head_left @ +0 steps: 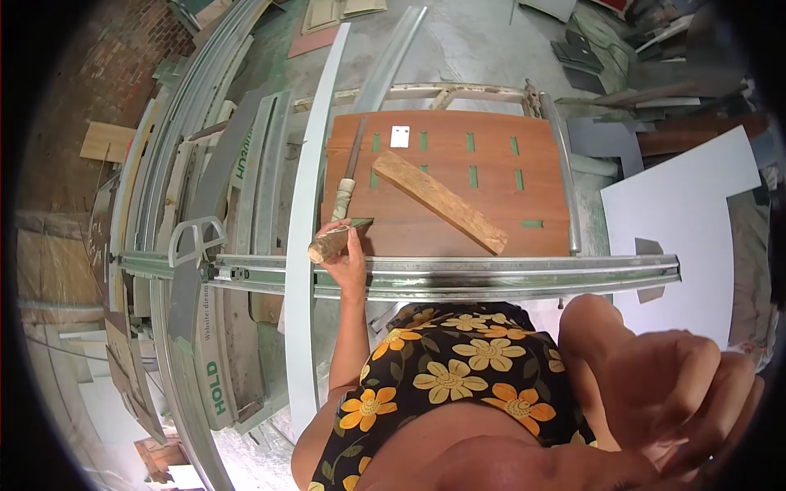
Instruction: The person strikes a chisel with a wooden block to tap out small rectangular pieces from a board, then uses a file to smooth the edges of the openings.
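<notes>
My left hand (350,266) is closed around the thick wooden handle (329,243) of a short tool, at the front left of a reddish-brown board (442,221). A narrow dark part points right from the grip, close over the board. Just beyond lies a long thin blade (355,151) with a cloth-wrapped handle (344,198). My right hand (671,385) is raised close to the camera at the lower right, its fingers curled in; whatever may be inside is hidden. A rough wooden bar (442,203) lies diagonally on the board.
Green slots (471,142) and a small white plate (399,136) show on the board. A metal rail (508,274) crosses between it and my body. Long white strip (304,327) and metal profiles (196,106) stand to the left; a white panel (679,221) leans at the right.
</notes>
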Demonstrator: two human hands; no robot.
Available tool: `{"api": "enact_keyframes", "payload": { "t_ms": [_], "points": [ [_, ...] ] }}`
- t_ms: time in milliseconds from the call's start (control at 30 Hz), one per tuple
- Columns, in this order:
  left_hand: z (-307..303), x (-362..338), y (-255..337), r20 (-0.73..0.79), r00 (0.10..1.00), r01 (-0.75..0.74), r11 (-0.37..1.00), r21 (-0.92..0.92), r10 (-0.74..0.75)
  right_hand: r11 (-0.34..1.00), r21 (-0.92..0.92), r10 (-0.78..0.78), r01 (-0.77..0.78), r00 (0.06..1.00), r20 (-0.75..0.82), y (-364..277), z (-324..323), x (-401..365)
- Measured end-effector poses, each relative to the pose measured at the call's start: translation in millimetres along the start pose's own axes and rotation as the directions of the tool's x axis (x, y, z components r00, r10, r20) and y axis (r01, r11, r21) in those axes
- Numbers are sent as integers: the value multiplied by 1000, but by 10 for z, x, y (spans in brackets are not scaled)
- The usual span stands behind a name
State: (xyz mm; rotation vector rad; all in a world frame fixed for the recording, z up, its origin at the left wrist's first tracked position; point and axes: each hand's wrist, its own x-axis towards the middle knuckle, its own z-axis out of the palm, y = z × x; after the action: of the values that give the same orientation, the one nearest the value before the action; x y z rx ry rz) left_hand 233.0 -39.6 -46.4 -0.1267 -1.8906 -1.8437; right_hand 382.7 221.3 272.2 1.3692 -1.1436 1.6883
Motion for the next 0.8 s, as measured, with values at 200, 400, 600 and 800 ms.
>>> {"api": "enact_keyframes", "payload": {
  "t_ms": [200,400,600,800],
  "points": [
    [-19,11,-18,-7,1000,5,1000,2,-5,994,-75,76,-82,994,-81,110,-125,-107],
    [-17,33,29,-13,1000,9,1000,25,-9,955,-189,180,-229,953,-245,332,-389,-217],
    [-22,27,12,7,1000,-15,999,50,15,949,-196,195,-246,949,-248,345,-437,-252],
    [-14,17,46,2,1000,-9,999,32,9,963,-170,176,-209,966,-192,248,-401,-222]
  ]
}}
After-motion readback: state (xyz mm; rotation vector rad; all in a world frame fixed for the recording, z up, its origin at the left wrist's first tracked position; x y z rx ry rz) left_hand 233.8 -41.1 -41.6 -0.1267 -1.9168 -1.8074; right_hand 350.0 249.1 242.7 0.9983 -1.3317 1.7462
